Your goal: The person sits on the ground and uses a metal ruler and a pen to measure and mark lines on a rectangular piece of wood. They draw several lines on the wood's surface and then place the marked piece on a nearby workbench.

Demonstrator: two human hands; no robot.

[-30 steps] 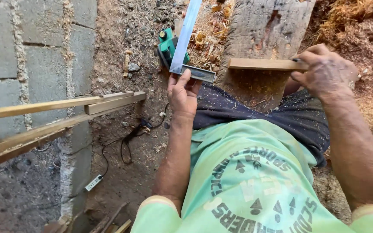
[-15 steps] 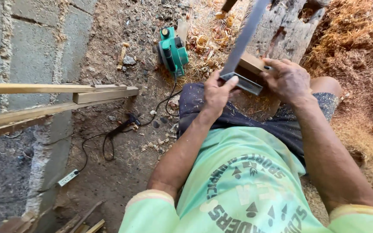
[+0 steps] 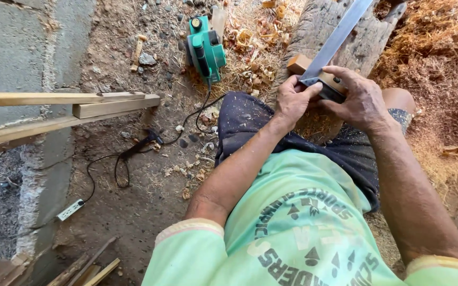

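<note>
Your left hand [image 3: 292, 100] and right hand [image 3: 357, 100] sit close together, both clamped on the dark stock of a try square [image 3: 328, 53] pressed against a small wood strip [image 3: 299, 63], its steel blade running toward one o'clock across the weathered plank [image 3: 340, 32]. It looks rigid, light and sharp-edged, so grip the stock. A green electric planer [image 3: 206, 48] lies at ten o'clock.

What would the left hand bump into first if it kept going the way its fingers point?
The left hand already touches the try square; just past it lies the small wood block, though depth is unclear.
</note>
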